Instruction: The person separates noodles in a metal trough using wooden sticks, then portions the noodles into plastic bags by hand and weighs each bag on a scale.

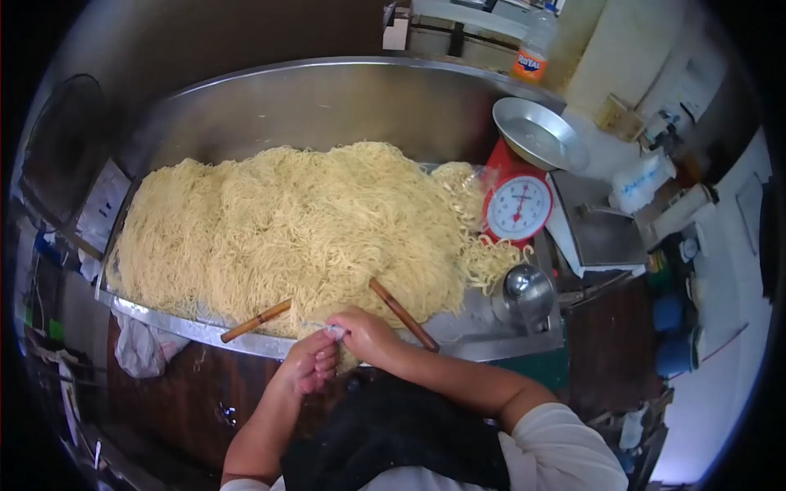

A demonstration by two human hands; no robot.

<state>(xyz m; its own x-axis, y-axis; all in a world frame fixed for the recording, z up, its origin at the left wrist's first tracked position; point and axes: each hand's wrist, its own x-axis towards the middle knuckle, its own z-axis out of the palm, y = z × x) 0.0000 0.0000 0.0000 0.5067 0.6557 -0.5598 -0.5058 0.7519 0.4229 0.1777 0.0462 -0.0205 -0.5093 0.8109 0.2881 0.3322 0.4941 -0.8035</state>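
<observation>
My left hand [313,360] and my right hand [364,334] meet at the tray's front edge, both with fingers closed on the gathered neck of a clear plastic bag [336,331]. Part of the bag hangs below them, mostly hidden by my hands; pale noodles seem to be inside. Just beyond lies a large heap of yellow noodles [286,229] in a metal tray [205,329]. One wooden stick [255,321] rests left of my hands, its far end against the noodles. A second wooden stick [404,314] slants beside my right hand.
A red dial scale [518,206] with a metal pan [540,133] stands at the tray's right end. Near it are thicker loose noodles [491,262] and a shiny metal bowl [528,293]. An orange-labelled bottle [532,53] stands behind. White plastic bags [141,347] hang at the front left.
</observation>
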